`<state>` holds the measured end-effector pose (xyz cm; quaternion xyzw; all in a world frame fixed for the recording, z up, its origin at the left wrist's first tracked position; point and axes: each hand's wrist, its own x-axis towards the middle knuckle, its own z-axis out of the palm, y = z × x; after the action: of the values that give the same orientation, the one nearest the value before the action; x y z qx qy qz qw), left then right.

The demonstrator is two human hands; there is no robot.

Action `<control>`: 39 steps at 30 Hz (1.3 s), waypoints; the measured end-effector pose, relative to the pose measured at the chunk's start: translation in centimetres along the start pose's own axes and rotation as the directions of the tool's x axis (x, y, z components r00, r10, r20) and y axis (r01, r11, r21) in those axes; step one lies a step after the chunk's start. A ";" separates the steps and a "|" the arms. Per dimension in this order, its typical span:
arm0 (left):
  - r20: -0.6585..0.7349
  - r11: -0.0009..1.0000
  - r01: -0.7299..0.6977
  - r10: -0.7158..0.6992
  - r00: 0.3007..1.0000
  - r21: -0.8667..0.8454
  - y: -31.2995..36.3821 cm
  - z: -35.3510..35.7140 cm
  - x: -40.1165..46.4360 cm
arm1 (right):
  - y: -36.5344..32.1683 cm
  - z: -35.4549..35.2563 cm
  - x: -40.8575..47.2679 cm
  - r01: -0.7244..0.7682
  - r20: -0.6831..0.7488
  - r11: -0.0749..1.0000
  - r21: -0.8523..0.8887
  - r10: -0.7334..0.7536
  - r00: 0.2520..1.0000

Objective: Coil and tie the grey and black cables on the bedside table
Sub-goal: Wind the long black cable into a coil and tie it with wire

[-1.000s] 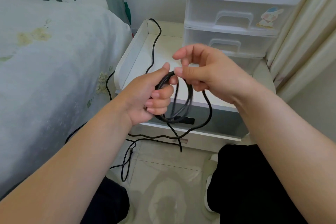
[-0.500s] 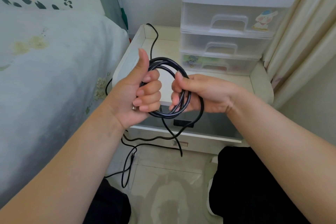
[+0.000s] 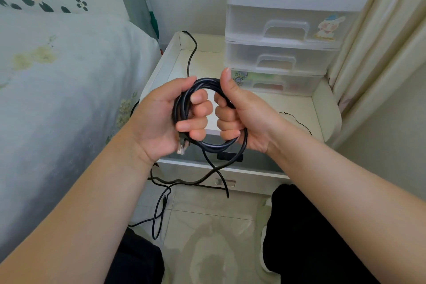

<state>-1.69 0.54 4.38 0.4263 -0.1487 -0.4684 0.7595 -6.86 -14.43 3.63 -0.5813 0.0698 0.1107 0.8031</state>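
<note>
both hands, left and right, clench their grip round the black cable coil, held above the surface. coiling looks underway; next, gather the loose tail.

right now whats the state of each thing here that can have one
black cable: partly coiled, tail hanging to the floor
clear plug: loose, sticking out below the left hand
left hand: gripping the coil's left side
right hand: gripping the coil's right side, thumb up
top drawer: closed
middle drawer: closed
bottom drawer: closed
</note>
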 end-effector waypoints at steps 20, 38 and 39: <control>0.024 0.951 0.219 -0.229 0.973 0.218 1.0 -1.0 -0.4 | 0.0 -4.5 0.8 0.233 0.017 0.597 -0.768 -0.346 0.938; -0.278 0.938 -0.326 0.284 0.918 -0.118 1.6 -1.7 0.8 | 11.0 -0.8 1.5 -0.262 -0.262 0.903 -0.341 0.177 0.949; -0.316 0.927 -0.354 0.301 0.900 -0.127 1.5 -1.7 1.0 | 11.3 -0.6 1.5 -0.240 -0.305 0.927 -0.289 0.149 0.941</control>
<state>0.74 0.89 4.43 0.3883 -0.0622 -0.2773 0.8766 -8.29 -11.47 -7.31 -0.7045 0.2205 0.1179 0.6642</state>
